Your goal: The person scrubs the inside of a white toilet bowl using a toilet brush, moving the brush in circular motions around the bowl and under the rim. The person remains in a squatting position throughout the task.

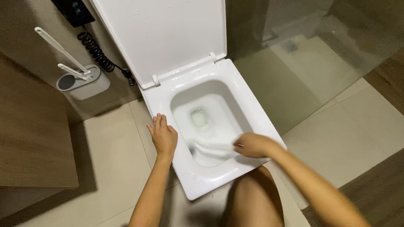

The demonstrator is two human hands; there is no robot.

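Observation:
A white square toilet (252,112) stands with its lid (160,28) raised against the wall. My left hand (163,135) rests flat on the toilet's left rim, fingers together, holding nothing. My right hand (253,145) is closed on the handle of a white toilet brush (209,147), whose blurred head reaches down inside the bowl near its front wall. Water lies at the bottom of the bowl (200,117).
A white brush holder (81,79) with long handles stands on the floor to the left. A black coiled cord (97,53) hangs from a black wall unit (71,5). A wooden surface (21,131) is at left, a glass partition (316,46) at right. My knee (252,208) is below.

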